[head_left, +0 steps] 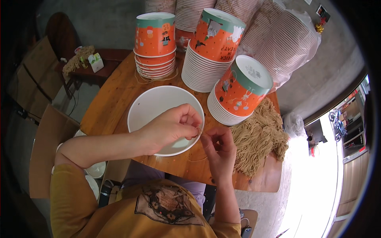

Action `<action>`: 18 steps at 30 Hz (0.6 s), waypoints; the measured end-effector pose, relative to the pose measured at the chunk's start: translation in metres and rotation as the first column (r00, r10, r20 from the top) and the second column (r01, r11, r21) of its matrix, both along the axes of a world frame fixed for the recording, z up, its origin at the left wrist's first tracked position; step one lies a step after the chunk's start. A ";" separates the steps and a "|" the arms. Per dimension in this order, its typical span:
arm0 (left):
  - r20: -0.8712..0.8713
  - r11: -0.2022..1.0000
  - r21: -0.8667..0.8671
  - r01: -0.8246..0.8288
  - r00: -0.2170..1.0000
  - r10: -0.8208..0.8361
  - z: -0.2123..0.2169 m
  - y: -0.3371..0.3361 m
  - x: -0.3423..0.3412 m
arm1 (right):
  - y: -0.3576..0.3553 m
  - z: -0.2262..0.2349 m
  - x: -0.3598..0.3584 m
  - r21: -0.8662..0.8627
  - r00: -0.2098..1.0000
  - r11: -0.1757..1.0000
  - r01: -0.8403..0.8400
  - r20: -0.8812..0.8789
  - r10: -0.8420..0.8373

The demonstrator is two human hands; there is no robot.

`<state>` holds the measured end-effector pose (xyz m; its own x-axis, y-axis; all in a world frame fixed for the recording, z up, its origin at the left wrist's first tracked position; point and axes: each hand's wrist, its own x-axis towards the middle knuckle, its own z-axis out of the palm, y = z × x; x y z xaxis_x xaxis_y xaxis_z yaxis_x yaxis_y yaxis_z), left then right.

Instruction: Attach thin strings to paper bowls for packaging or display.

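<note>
Left hand [170,127] reached across open white paper bucket [152,104], fingers bunched, thumb and fingertips pinched on thin tan string [199,131] at bucket's right rim. Right hand [217,147] just beside it, nearly touching, fingertips pinched on same string. Both hands close together over round wooden table [113,104]. Beyond hands, three stacks of orange upturned buckets [155,35]. Right of right hand, heap of tan string bundles [258,137], touching nearest stack. Behind stacks, bagged columns of more buckets [287,45].
</note>
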<state>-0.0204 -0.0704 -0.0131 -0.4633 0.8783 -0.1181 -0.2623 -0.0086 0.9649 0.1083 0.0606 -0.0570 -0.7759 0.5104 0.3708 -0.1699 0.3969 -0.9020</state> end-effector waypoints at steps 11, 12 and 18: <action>-0.073 0.999 -0.042 0.024 0.997 -0.027 0.004 0.003 0.006 | 0.003 0.014 0.004 0.278 1.000 0.960 0.007 0.003 -0.008; -0.070 0.999 -0.039 0.032 0.997 -0.034 0.004 0.004 0.005 | 0.003 0.013 0.004 0.377 1.000 0.926 0.021 -0.025 -0.012; -0.094 0.997 -0.049 0.063 0.993 -0.068 0.002 0.007 0.009 | 0.003 0.007 0.005 0.541 0.998 0.839 0.058 -0.022 -0.054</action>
